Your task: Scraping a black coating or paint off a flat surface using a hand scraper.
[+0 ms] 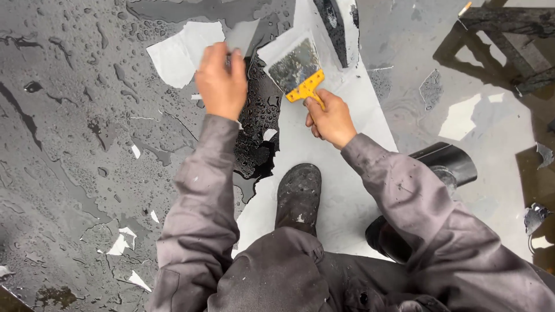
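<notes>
- Right hand: clenched round yellow handle of scraper, blade pointing away, just above the knuckles.
- Left hand: pinching lifted grey film flap, beside the blade.
- Wet dark floor; black boot below both hands.

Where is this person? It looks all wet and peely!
Probably outdoors on a flat roof or similar coated floor. The dark coating is beaded with water drops and peeling off a pale layer. The right hand holds a yellow-handled scraper; the left hand pulls a loose flap.
</notes>
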